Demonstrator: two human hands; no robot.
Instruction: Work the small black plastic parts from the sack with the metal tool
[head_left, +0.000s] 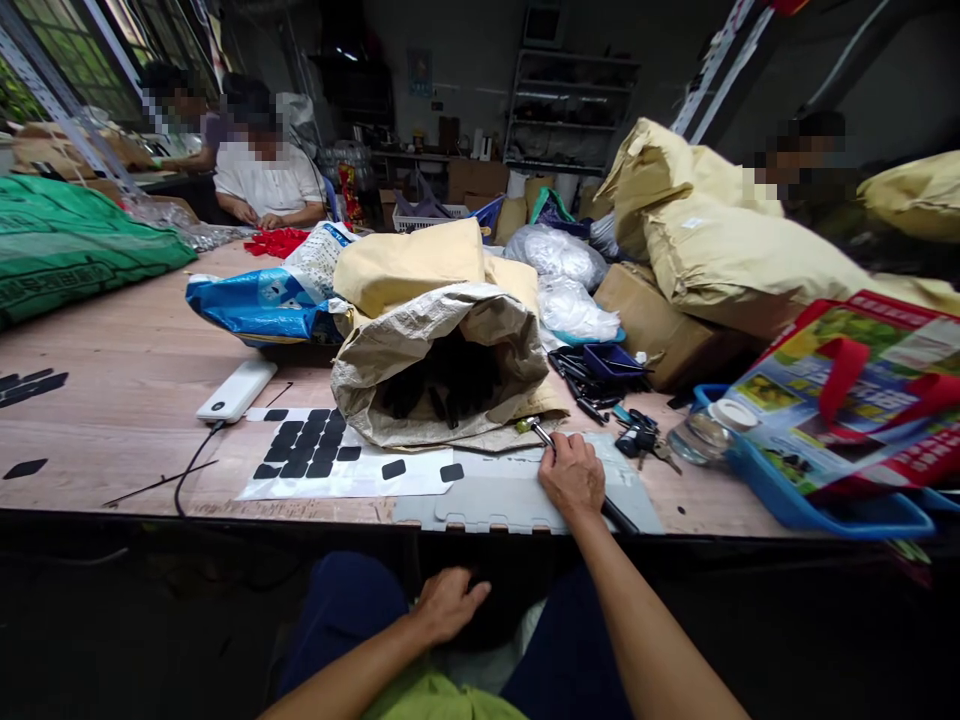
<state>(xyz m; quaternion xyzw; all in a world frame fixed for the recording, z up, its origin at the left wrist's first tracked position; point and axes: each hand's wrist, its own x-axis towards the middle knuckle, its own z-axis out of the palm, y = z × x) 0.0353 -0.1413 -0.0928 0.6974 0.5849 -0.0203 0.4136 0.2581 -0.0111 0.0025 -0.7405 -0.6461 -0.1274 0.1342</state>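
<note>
My right hand (574, 478) is wrapped round the handle of a metal-necked tool (541, 433) over the grey board (495, 500) at the table's front edge. The tool's head lies by the mouth of a paper-lined sack (360, 385), which holds black pieces (450, 385). Below the table edge, above my lap, my left hand (451, 603) has curled fingers near a dark shape; what it holds, if anything, is hidden. Left of the board, black rounded patches (307, 440) lie on a white sheet (397, 480).
A white power bank (236, 390) with a cable lies left. To the right are keys (641, 437), a clear jar (705, 435) and a blue tray (847, 515) under a colourful bag (855, 400). Large sacks (742, 250) stand behind. Several people sit farther back.
</note>
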